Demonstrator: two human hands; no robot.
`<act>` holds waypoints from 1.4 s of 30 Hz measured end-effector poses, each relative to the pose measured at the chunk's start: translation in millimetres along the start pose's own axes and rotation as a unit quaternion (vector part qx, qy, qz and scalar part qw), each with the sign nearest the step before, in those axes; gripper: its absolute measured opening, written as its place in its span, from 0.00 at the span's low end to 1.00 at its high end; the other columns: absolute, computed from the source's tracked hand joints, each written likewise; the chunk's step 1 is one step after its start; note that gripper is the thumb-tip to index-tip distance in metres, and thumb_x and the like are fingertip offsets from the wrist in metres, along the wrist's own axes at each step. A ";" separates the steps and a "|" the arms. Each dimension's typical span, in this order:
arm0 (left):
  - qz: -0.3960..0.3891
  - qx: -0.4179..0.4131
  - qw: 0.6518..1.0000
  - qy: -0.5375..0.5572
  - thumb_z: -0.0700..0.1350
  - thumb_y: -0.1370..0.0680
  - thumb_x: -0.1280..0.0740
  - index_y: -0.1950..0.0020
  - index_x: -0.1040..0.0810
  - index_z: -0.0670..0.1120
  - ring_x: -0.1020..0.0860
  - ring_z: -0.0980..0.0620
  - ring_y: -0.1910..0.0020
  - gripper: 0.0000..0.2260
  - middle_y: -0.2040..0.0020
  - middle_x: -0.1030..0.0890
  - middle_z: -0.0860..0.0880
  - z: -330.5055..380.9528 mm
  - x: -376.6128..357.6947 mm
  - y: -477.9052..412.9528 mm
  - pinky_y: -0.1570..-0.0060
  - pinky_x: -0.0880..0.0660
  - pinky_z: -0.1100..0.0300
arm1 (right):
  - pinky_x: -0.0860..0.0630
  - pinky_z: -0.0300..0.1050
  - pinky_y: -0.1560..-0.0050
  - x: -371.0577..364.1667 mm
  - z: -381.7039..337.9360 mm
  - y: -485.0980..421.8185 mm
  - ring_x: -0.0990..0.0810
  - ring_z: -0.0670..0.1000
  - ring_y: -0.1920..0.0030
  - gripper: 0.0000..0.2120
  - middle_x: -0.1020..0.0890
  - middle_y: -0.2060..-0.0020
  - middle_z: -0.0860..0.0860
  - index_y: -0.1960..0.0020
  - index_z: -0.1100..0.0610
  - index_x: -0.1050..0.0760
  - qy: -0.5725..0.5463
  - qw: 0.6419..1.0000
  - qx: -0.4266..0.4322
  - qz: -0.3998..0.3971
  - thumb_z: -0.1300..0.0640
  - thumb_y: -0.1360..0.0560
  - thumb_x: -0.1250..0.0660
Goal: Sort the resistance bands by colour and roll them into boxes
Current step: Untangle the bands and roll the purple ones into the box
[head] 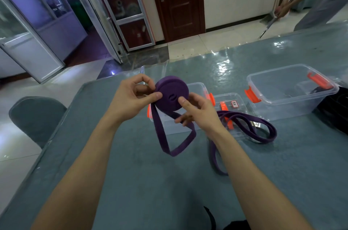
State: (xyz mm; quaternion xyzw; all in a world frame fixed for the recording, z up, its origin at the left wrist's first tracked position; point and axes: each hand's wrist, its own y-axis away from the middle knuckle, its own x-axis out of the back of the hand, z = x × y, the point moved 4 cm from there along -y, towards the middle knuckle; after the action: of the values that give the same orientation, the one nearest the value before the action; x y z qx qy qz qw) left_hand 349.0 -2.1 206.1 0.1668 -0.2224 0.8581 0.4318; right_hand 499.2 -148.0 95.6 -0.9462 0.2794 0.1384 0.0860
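Observation:
A purple resistance band, mostly wound into a flat roll (172, 94), is held above the table between both hands. My left hand (130, 97) pinches the roll's left edge with thumb and fingers. My right hand (197, 113) grips its right side, thumb on the face, fingers on the tail below. The unrolled tail (169, 141) hangs in a loop down to the table. A second purple band (259, 126) lies loose on the table to the right. Behind the roll stands a clear box with orange clips (199, 88).
A larger clear box with orange clips (288, 86) stands at the back right, with a clear lid (233, 103) between the boxes. Black bands (337, 111) lie at the right edge, another black one (211, 218) near me. A grey chair (35, 114) stands left; a person stands far right.

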 end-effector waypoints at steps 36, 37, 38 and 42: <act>-0.198 0.021 0.978 -0.063 0.47 0.28 0.16 0.52 0.27 0.49 0.11 0.41 0.50 0.19 0.49 0.10 0.41 29.8 14.1 -24.1 0.48 0.13 0.48 | 0.13 0.54 0.60 -18.1 -26.8 7.6 0.13 0.62 0.53 0.28 0.13 0.48 0.58 0.29 0.48 0.22 0.067 0.989 0.115 -0.063 0.62 0.25 0.20; -0.161 0.023 0.987 -0.009 0.48 0.29 0.15 0.53 0.26 0.49 0.11 0.41 0.50 0.19 0.49 0.10 0.40 23.0 14.4 -22.1 0.49 0.14 0.52 | 0.14 0.53 0.61 -17.0 -28.5 6.8 0.12 0.62 0.53 0.27 0.13 0.47 0.58 0.29 0.50 0.21 0.045 0.991 0.120 -0.046 0.64 0.25 0.20; -0.127 0.024 0.991 0.033 0.48 0.29 0.14 0.53 0.24 0.50 0.11 0.41 0.50 0.19 0.49 0.11 0.40 15.0 13.9 -19.3 0.50 0.15 0.54 | 0.14 0.51 0.62 -15.1 -30.2 6.0 0.12 0.61 0.53 0.26 0.13 0.47 0.58 0.30 0.50 0.20 0.027 0.991 0.124 -0.029 0.65 0.25 0.20; -0.049 0.025 0.990 0.128 0.43 0.28 0.17 0.55 0.21 0.51 0.13 0.48 0.56 0.13 0.54 0.12 0.43 -11.9 3.0 -4.5 0.51 0.17 0.60 | 0.13 0.51 0.63 -1.8 -33.7 4.3 0.11 0.60 0.51 0.26 0.12 0.46 0.58 0.29 0.51 0.21 -0.030 0.991 0.129 0.036 0.64 0.24 0.21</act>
State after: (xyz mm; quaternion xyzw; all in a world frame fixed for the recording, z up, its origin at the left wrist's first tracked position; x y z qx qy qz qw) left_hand 349.9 8.5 198.6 0.0766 -0.1350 0.8557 0.4936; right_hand 502.6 -158.7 127.6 -0.9119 0.3265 0.1324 0.2103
